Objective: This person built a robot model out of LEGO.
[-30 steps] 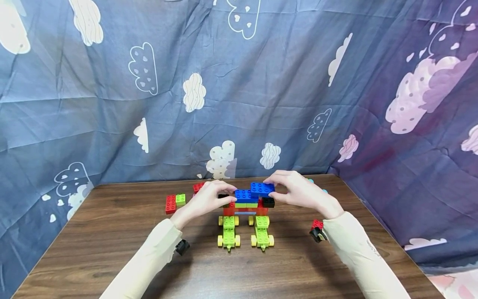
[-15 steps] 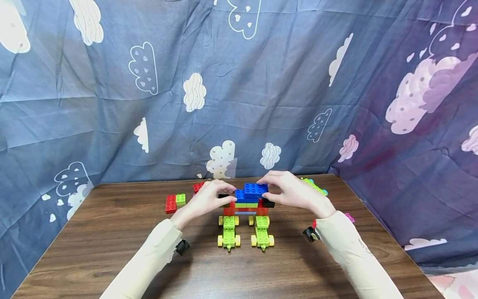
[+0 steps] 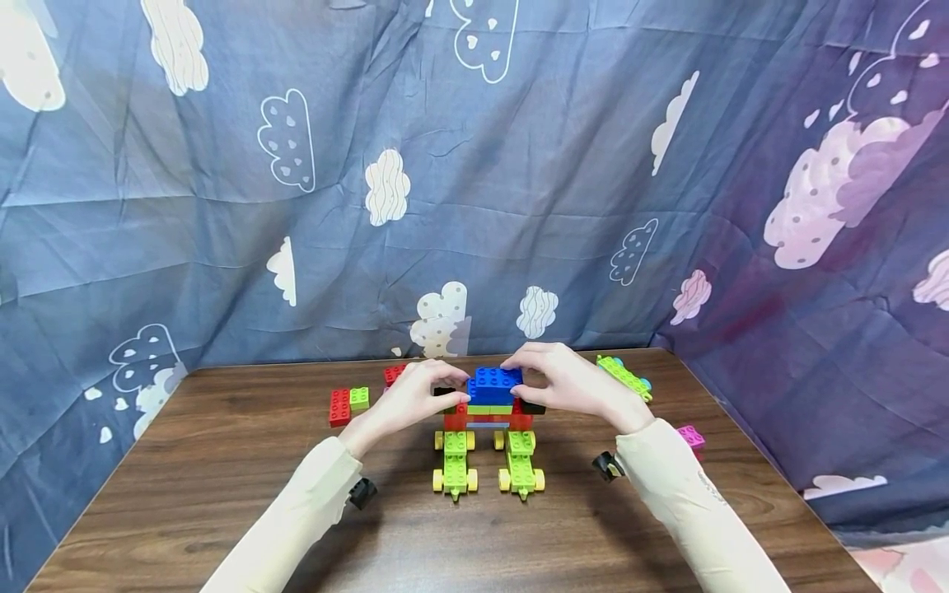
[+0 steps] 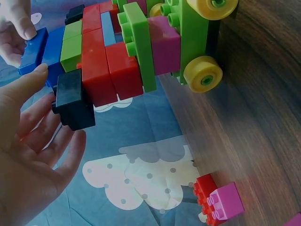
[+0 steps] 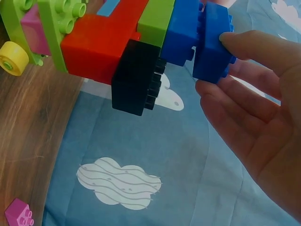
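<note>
A toy-brick structure stands on two light green wheeled bases with yellow wheels. Its upper part has red bricks, light green bricks and a black brick at each end. My left hand pinches the lower blue brick by its left end, thumb in front, other fingers partly hidden behind the black brick. Over it, my right hand holds an upper blue brick between thumb and fingers. In the right wrist view a narrow gap with studs shows between the two blue bricks.
Left on the wooden table lie a red brick and a small green brick. More red and pink bricks sit behind my left hand. Rightward are a green wheeled base and a pink brick. A cloud-patterned cloth hangs behind.
My right hand has moved left with the upper blue brick, from overhanging the right side to lying almost in line above the lower one. The left hand has stayed in place.
</note>
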`<action>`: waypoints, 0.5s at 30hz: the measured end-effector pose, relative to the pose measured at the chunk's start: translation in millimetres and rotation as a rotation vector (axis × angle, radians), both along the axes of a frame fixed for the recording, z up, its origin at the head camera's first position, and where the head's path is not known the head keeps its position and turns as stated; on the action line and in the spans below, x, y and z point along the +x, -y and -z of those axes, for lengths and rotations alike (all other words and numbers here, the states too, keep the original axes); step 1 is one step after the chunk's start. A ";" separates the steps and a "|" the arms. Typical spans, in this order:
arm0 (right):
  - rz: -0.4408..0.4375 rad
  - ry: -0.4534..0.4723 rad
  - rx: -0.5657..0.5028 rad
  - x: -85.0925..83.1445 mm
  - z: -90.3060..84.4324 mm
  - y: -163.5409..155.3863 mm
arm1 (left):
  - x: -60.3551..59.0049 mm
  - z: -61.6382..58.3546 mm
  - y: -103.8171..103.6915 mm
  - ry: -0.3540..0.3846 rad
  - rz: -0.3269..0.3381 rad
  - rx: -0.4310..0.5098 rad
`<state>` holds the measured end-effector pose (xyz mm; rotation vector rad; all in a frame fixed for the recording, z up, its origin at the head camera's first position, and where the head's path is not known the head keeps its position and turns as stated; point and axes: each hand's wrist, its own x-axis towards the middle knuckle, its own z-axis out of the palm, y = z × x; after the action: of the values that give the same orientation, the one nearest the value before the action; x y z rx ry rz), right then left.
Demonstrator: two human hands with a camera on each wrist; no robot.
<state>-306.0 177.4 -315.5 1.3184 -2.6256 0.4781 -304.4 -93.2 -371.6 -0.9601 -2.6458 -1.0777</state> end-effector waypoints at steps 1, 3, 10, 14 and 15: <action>-0.001 -0.005 0.003 -0.3 0.4 0.3 | 0.0 0.0 -0.1 0.001 0.002 0.001; -0.005 -0.010 0.007 -0.7 1.0 1.2 | -0.1 0.1 -0.2 0.003 0.005 0.004; -0.006 -0.001 0.007 -2.5 2.4 3.9 | 0.9 -0.3 0.6 -0.004 0.000 0.000; -0.003 0.005 0.004 -3.2 3.1 5.7 | 0.5 -0.7 2.6 0.008 0.009 0.017; -0.004 0.010 0.002 -3.4 3.3 6.1 | 0.3 -0.8 3.2 0.011 0.008 0.020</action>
<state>-309.5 171.3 -318.8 1.3250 -2.6325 0.4838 -304.1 -96.4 -370.9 -0.9644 -2.6374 -1.1120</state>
